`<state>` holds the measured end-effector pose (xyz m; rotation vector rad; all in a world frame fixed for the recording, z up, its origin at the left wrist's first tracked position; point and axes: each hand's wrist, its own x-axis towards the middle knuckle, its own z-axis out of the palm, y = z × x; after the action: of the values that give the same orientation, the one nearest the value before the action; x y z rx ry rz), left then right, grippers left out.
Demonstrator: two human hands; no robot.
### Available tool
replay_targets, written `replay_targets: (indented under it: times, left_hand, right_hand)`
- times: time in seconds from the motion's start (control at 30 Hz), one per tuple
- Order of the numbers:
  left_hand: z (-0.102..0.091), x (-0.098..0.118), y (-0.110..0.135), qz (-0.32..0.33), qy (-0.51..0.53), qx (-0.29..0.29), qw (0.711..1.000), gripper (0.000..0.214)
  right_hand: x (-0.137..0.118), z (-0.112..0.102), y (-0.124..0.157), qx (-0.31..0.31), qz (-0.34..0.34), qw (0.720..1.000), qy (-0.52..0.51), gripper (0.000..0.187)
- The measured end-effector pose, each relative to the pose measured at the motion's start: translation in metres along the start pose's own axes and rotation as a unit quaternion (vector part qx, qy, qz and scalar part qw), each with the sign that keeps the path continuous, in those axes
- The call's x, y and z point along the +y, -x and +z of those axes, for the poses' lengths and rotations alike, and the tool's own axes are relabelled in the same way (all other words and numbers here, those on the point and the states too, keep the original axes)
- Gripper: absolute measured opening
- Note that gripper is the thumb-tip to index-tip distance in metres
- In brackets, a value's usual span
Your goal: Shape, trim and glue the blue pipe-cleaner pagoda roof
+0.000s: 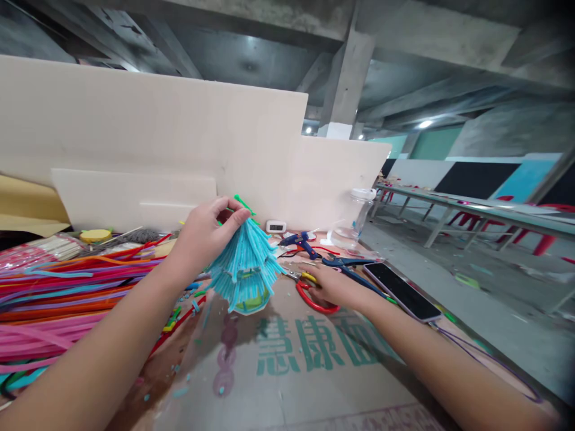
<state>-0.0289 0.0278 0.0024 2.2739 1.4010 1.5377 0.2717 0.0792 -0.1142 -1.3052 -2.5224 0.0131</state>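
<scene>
My left hand [204, 236] is closed around the top of a light blue pipe-cleaner craft [246, 263] shaped like a tiered cone, with a green tip poking out above my fingers. It hangs tilted above the cardboard-covered table [287, 383]. My right hand [332, 286] rests on the table to the right, its fingers lying on red-handled scissors [314, 296]. Whether those fingers grip the scissors or only touch them is hidden.
A heap of coloured pipe cleaners [67, 299] fills the left of the table. A blue glue gun [300, 242], blue pliers [345, 266], a phone [402, 291], a clear jar [359, 212] and a small white clock [275, 227] lie behind. Beige boards [157, 137] stand at the back.
</scene>
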Motion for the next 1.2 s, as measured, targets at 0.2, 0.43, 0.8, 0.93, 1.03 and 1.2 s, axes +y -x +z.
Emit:
replay_targets:
  times: [0.2,0.43,0.8,0.93,1.03,1.2]
  left_hand:
    - [-0.006,-0.001,-0.001,-0.019,0.027,0.028,0.999,0.031]
    - [-0.012,-0.017,-0.009,-0.081,0.091,0.046,0.992,0.035]
    - [-0.006,-0.019,-0.01,-0.125,0.14,0.012,0.982,0.038]
    - [-0.005,-0.016,-0.01,-0.123,0.146,0.002,0.982,0.039]
    - [-0.006,-0.016,-0.009,-0.121,0.146,-0.003,0.982,0.039]
    - [-0.007,-0.015,-0.007,-0.117,0.142,0.001,0.983,0.039]
  right_hand:
    - [0.003,-0.011,-0.003,-0.032,0.013,0.995,-0.096,0.052]
    - [-0.005,-0.037,-0.01,0.073,0.036,0.964,-0.254,0.049]
    - [-0.055,-0.061,0.013,0.32,-0.189,0.925,0.084,0.052]
    - [-0.057,-0.058,0.013,0.33,-0.192,0.917,0.12,0.052]
    - [-0.055,-0.056,0.013,0.336,-0.189,0.912,0.143,0.051]
    - [-0.054,-0.057,0.013,0.334,-0.184,0.913,0.144,0.051]
